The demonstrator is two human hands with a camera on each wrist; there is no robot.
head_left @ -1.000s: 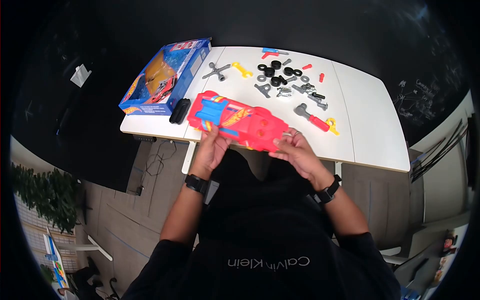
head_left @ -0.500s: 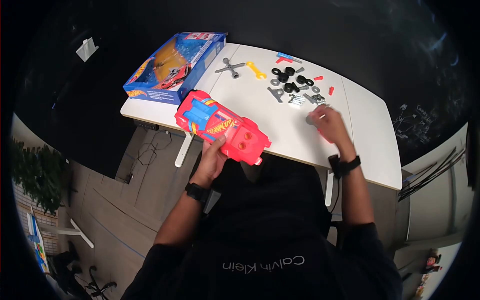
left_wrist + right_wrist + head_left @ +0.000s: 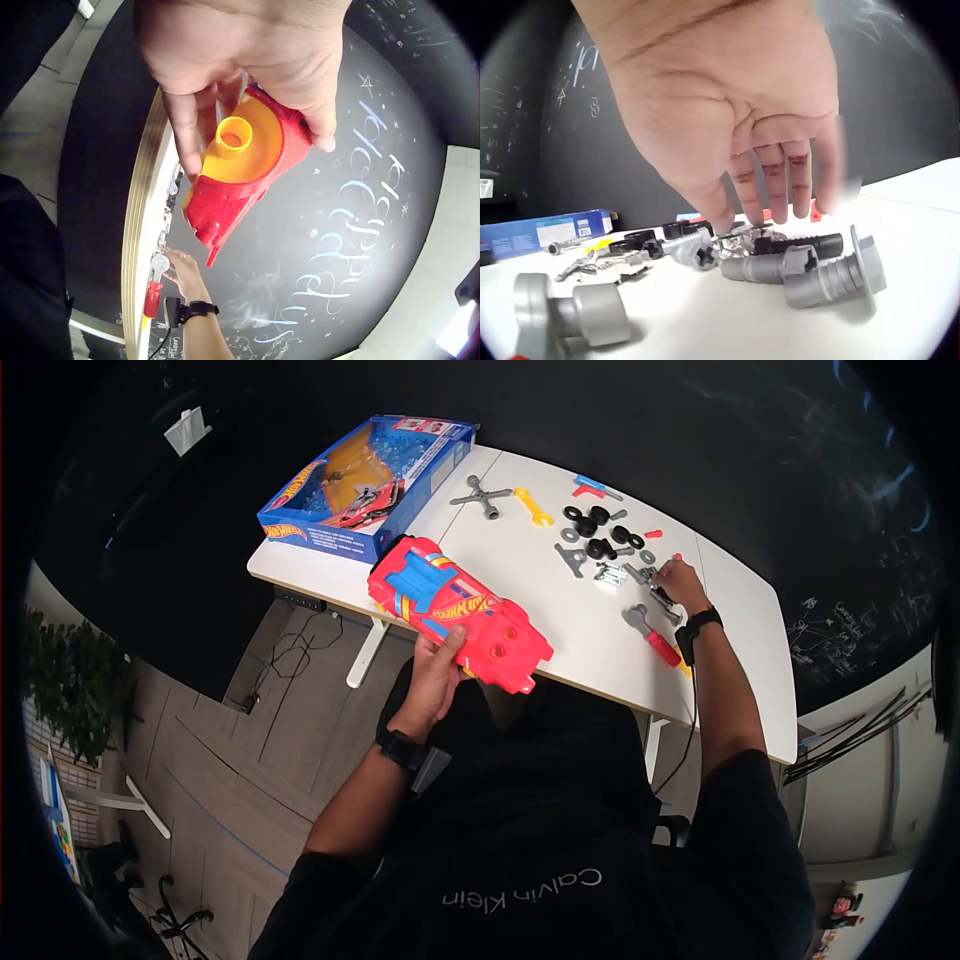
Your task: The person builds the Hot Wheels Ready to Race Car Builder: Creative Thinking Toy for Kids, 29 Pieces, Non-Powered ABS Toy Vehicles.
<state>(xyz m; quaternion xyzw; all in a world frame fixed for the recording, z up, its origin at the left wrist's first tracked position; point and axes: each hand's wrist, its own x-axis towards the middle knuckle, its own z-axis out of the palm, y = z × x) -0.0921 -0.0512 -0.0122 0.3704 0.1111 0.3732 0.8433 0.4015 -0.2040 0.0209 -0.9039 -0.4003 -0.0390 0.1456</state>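
Note:
A red toy car body (image 3: pixel 470 628) with blue and yellow parts is held over the front table edge by my left hand (image 3: pixel 434 678). Its thumb lies on top and the fingers go underneath. In the left wrist view a yellow round peg (image 3: pixel 234 135) shows on the car's side. My right hand (image 3: pixel 684 590) reaches down over loose grey parts on the table. Seen from the right wrist, its fingers (image 3: pixel 777 180) point down, loosely spread, with tips close over a pile of grey plastic bolts (image 3: pixel 836 279). A toy hammer (image 3: pixel 655 640) with red handle lies nearer me.
On the white table (image 3: pixel 590 645), black tires (image 3: pixel 599 548) and small parts lie at centre. Behind are a toy drill (image 3: pixel 594 487), a yellow wrench (image 3: pixel 534 508) and a grey cross wrench (image 3: pixel 482 498). A blue toy box (image 3: pixel 425 505) stands at the left.
My right hand has let go of the car, passed over the hammer and moved further back to the grey parts. The left hand keeps holding the car. The head view has shifted.

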